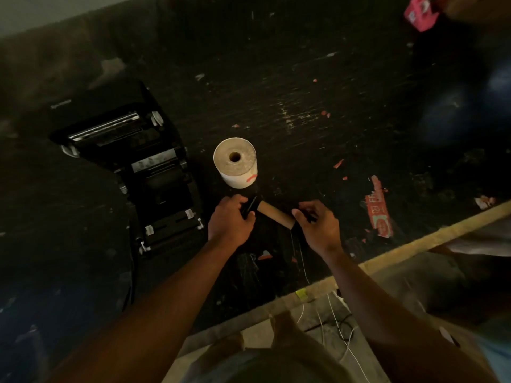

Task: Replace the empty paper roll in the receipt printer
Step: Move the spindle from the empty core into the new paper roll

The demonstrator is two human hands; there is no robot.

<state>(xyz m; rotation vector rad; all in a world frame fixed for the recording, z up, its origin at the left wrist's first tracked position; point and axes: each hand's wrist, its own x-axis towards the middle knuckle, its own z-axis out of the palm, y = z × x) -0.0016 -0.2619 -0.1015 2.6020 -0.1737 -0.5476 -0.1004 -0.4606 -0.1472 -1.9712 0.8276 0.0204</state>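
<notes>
A black receipt printer (132,167) stands open at the left of the dark table, its lid tipped back and its paper bay showing. To its right a full white paper roll (236,165) stands on end, with a red mark on its side. Just below the roll, both hands hold an empty brown cardboard core (276,214) that lies level between them, with black end pieces at its two ends. My left hand (231,221) grips the core's left end. My right hand (318,225) pinches the right end with its fingertips.
Red paper scraps (378,208) and small bits litter the dark table (304,106). A pink box (420,13) sits at the far right corner. The table's wooden front edge (414,239) runs diagonally; thin white cords (331,319) hang below it.
</notes>
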